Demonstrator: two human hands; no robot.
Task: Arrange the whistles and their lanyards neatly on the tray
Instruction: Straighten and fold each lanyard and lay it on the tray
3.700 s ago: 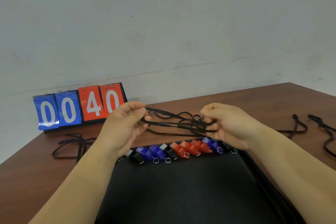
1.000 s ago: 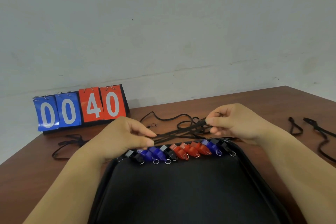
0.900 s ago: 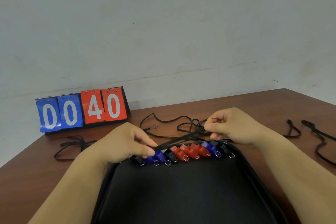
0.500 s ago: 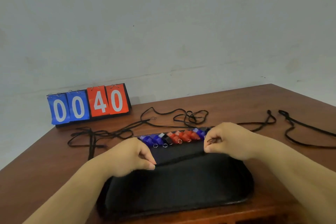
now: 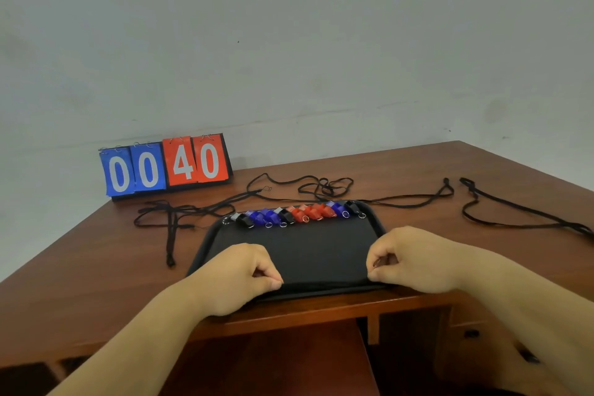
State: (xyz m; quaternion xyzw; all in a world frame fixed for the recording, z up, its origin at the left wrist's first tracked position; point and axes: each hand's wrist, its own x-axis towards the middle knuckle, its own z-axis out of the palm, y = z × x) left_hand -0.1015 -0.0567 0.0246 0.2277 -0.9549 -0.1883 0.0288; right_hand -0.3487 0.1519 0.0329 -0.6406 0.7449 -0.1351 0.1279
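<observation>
Desk and wall: brown wooden desk [image 5: 96,267] set against a plain pale wall [image 5: 289,42]; the person works at the desk's near edge.
Held lanyard: thin black cord [image 5: 324,283] running straight from one hand to the other along the tray's near rim. It is hard to pick out against the black, but it looks taut and low, touching the tray or nearly so.
Left hand: [image 5: 238,273] fingers curled under, thumb and forefinger pinching the cord's left end.
Right hand: [image 5: 414,259] the same pinch on the right end, other fingers tucked in.
How it handles: light, limp and a little slippery, I'd say. It holds a line only under tension, so the two ends are the places to grip.
Whistles: row of black, blue and red ones [image 5: 299,215] beyond both hands at the tray's far rim, packed side by side with their small rings toward the hands. They look like hard plastic and are probably best pinched across the body.
Tray: [image 5: 205,244] black and shallow, bare between the hands and the whistles.
Loose lanyards: a tangle [image 5: 173,219] out past the left hand, a knot beyond the whistles and long loops past the right hand, all on the desk and off the tray.
Scoreboard: [image 5: 167,167] flip cards reading 00 40, far beyond the left hand at the wall.
</observation>
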